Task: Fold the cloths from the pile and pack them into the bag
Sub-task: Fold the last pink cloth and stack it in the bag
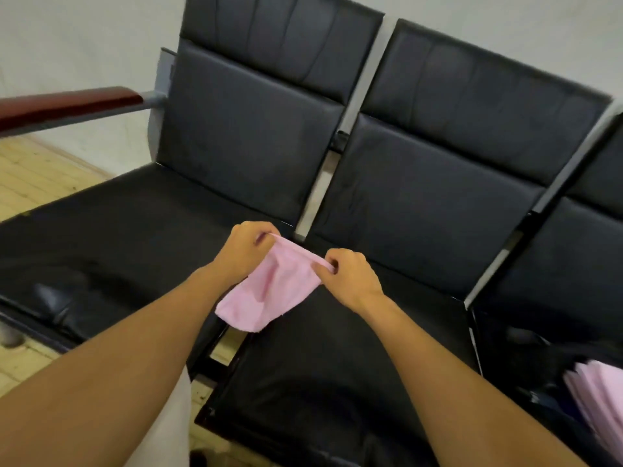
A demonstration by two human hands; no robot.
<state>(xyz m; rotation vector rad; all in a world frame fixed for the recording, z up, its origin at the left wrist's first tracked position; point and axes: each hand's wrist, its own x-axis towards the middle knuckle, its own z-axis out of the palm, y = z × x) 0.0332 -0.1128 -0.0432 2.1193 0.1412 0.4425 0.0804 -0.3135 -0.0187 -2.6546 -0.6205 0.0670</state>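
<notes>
Your left hand [244, 246] and right hand [350, 274] each pinch an upper corner of the pink cloth [269, 294], which hangs in the air above the black seat [320, 365]. A loosened pinch likely drops a corner and skews the fold.

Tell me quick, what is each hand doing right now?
Left hand: fingers pinch one top corner of the small pink fabric cloth.
Right hand: fingers pinch the cloth's other top corner.
</notes>
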